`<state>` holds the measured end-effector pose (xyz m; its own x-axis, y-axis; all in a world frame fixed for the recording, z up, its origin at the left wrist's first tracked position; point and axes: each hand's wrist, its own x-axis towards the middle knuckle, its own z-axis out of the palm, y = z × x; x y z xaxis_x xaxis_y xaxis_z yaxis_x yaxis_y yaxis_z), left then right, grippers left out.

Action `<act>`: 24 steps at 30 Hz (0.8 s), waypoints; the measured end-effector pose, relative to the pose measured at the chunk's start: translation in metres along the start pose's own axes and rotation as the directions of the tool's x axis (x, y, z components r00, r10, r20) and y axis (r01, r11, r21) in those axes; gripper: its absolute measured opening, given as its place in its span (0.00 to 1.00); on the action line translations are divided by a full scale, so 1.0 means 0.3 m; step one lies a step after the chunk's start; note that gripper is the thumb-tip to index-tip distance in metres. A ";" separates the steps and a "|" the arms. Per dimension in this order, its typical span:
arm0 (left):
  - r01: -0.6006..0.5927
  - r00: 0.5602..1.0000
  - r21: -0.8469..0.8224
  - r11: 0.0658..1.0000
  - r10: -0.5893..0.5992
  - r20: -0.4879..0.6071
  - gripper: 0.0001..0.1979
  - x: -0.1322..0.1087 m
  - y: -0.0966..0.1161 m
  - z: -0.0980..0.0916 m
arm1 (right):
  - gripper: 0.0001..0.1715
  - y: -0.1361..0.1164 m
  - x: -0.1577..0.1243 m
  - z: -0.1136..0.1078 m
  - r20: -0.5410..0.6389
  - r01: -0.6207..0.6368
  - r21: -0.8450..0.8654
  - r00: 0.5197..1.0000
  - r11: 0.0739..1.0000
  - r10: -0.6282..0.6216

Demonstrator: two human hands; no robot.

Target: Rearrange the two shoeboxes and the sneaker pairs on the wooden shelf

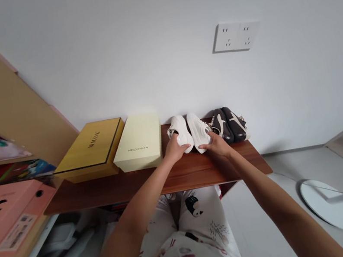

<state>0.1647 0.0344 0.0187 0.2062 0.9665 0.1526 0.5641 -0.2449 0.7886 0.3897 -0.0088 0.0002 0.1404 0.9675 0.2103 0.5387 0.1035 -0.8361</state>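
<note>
The gold box (91,149) reads "MMOK", the cream box (138,139) "MEIZHIYUAN".

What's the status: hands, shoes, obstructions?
Left hand on left white shoe. Right hand on right white shoe. Nearest obstruction: dark shoes, beside right hand.

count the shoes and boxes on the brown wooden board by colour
White lace-up shoes: 2
Dark shoes with cream patterns: 2
Mustard-yellow rectangular box with black lettering: 1
Pale-yellow rectangular box with dark lettering: 1
Total: 6
</note>
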 end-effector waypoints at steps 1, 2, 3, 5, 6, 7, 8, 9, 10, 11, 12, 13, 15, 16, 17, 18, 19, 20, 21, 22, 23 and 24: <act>-0.032 0.999 0.085 0.996 0.030 0.032 0.30 0.006 0.011 -0.008 | 0.36 -0.016 0.006 -0.006 0.043 0.011 -0.103 0.999 0.995 -0.006; -0.065 0.996 0.169 0.983 0.055 0.065 0.30 0.012 0.021 -0.014 | 0.35 -0.034 0.012 -0.009 0.084 0.023 -0.213 0.996 0.977 -0.005; -0.101 0.992 0.249 0.963 0.077 0.102 0.29 0.018 0.030 -0.018 | 0.35 -0.053 0.018 -0.008 0.122 0.039 -0.317 0.993 0.948 0.000; -0.180 0.977 0.387 0.904 0.118 0.177 0.28 0.027 0.045 -0.022 | 0.33 -0.091 0.028 0.004 0.188 0.084 -0.480 0.982 0.873 0.008; -0.223 0.967 0.444 0.868 0.138 0.215 0.27 0.030 0.051 -0.022 | 0.32 -0.110 0.032 0.013 0.227 0.119 -0.537 0.974 0.835 0.007; -0.265 0.955 0.492 0.830 0.156 0.250 0.26 0.032 0.055 -0.020 | 0.31 -0.128 0.035 0.023 0.265 0.158 -0.578 0.964 0.801 0.002; -0.302 0.944 0.530 0.793 0.173 0.279 0.25 0.032 0.057 -0.016 | 0.30 -0.144 0.038 0.033 0.300 0.195 -0.608 0.954 0.770 -0.004; -0.331 0.935 0.559 0.760 0.187 0.300 0.24 0.032 0.058 -0.012 | 0.29 -0.159 0.039 0.043 0.329 0.227 -0.630 0.944 0.742 -0.010; -0.354 0.928 0.581 0.733 0.198 0.315 0.23 0.031 0.057 -0.008 | 0.29 -0.172 0.040 0.051 0.351 0.254 -0.648 0.936 0.718 -0.015; -0.371 0.922 0.597 0.711 0.206 0.329 0.23 0.030 0.053 -0.004 | 0.28 -0.183 0.041 0.059 0.368 0.277 -0.662 0.930 0.696 -0.020; -0.384 0.917 0.611 0.692 0.210 0.339 0.23 0.028 0.049 -0.001 | 0.28 -0.193 0.041 0.065 0.381 0.296 -0.674 0.924 0.677 -0.024; -0.394 0.913 0.623 0.676 0.212 0.348 0.22 0.027 0.043 0.001 | 0.27 -0.202 0.042 0.070 0.391 0.311 -0.684 0.920 0.660 -0.028; -0.411 0.906 0.639 0.650 0.215 0.364 0.22 0.027 0.030 0.002 | 0.26 -0.215 0.044 0.077 0.404 0.332 -0.702 0.914 0.630 -0.032; -0.417 0.904 0.644 0.642 0.216 0.370 0.22 0.028 0.024 0.002 | 0.26 -0.220 0.046 0.080 0.407 0.339 -0.711 0.913 0.617 -0.032; -0.422 0.901 0.645 0.637 0.216 0.376 0.22 0.028 0.019 0.001 | 0.25 -0.224 0.048 0.082 0.409 0.344 -0.718 0.912 0.605 -0.034; -0.427 0.898 0.644 0.635 0.218 0.381 0.22 0.029 0.015 0.000 | 0.25 -0.226 0.050 0.084 0.409 0.348 -0.724 0.912 0.596 -0.035; -0.431 0.897 0.643 0.633 0.219 0.385 0.22 0.030 0.012 -0.001 | 0.25 -0.227 0.052 0.086 0.408 0.347 -0.729 0.912 0.590 -0.033; -0.433 0.895 0.642 0.633 0.219 0.388 0.22 0.031 0.011 -0.002 | 0.25 -0.228 0.054 0.087 0.406 0.345 -0.733 0.914 0.586 -0.030; -0.433 0.895 0.641 0.634 0.217 0.390 0.22 0.031 0.009 -0.004 | 0.25 -0.228 0.056 0.089 0.404 0.341 -0.738 0.915 0.583 -0.025; -0.433 0.895 0.639 0.636 0.216 0.391 0.22 0.031 0.009 -0.005 | 0.25 -0.227 0.057 0.091 0.403 0.338 -0.741 0.915 0.580 -0.018; -0.431 0.895 0.636 0.640 0.212 0.392 0.23 0.031 0.008 -0.006 | 0.25 -0.225 0.058 0.093 0.403 0.335 -0.744 0.915 0.579 -0.012; -0.426 0.897 0.634 0.645 0.207 0.391 0.23 0.030 0.008 -0.007 | 0.25 -0.224 0.059 0.096 0.404 0.335 -0.745 0.915 0.577 -0.008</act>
<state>0.1662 0.0428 0.0232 0.6143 0.7861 0.0676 0.7834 -0.6179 0.0662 0.3322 0.0081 0.0455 -0.2119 0.9773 -0.0056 0.9767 0.2116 -0.0346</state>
